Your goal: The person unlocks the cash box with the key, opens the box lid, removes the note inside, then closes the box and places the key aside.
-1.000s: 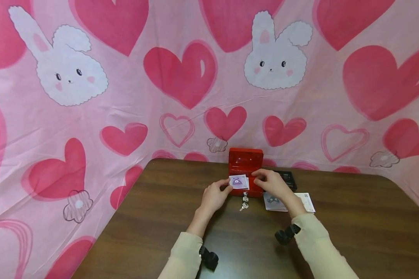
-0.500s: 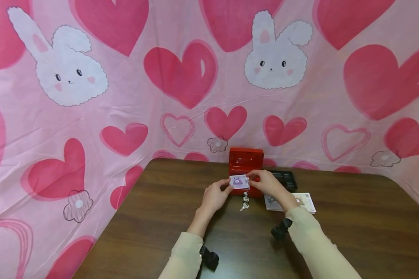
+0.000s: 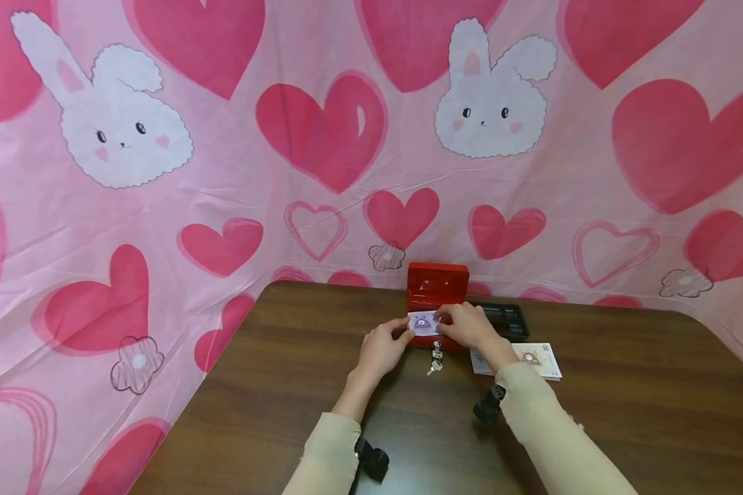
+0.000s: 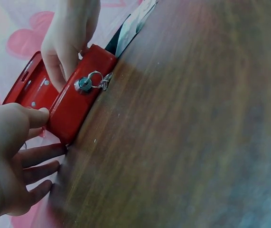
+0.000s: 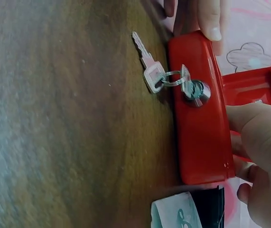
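Note:
A small red cash box (image 3: 436, 282) stands with its lid up at the back of the table. Keys (image 5: 155, 76) on a ring hang from the lock on its front. Purple paper notes (image 3: 422, 322) printed with a cartoon lie in the box opening. My left hand (image 3: 381, 347) holds the left end of the box, thumb at the rim and other fingers along the outside. My right hand (image 3: 467, 326) reaches down into the box, its fingers at the right part of the notes; the fingertips are partly hidden behind the box front in the left wrist view.
A black compartment tray (image 3: 506, 321) lies right of the box. In front of it on the brown wooden table (image 3: 272, 385) are more paper notes (image 3: 540, 359), partly behind my right wrist. A pink cloth (image 3: 322, 41) with hearts and rabbits hangs behind.
My right hand has moved left, from the box's right edge onto the notes. The purple notes, at first fanned out to the right, now line up more evenly. The left hand stays put.

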Action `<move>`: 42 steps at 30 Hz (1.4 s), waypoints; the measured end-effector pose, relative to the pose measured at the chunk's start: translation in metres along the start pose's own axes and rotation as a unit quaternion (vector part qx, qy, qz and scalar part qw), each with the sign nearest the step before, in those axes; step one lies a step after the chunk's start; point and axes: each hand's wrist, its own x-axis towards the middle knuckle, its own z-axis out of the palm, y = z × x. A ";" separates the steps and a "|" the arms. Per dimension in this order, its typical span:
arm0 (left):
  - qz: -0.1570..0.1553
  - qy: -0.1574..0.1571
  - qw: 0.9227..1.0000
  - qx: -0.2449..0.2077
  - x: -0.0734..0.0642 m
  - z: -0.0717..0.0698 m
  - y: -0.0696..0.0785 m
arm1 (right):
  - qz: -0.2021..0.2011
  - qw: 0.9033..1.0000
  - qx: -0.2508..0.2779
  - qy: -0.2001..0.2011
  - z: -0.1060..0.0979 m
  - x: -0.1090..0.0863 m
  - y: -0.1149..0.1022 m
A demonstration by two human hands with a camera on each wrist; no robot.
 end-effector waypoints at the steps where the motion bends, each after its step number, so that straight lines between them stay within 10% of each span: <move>1: 0.001 0.001 1.000 -0.001 0.000 0.000 0.000 | 0.001 1.000 0.000 0.000 0.001 0.000 -0.001; 19: -0.006 0.001 1.000 0.002 -0.001 0.002 -0.001 | 0.021 0.989 0.143 0.019 0.007 -0.001 0.003; 42: 0.000 0.005 1.000 0.011 0.000 0.001 -0.001 | 0.041 0.985 0.160 0.058 0.002 -0.012 -0.007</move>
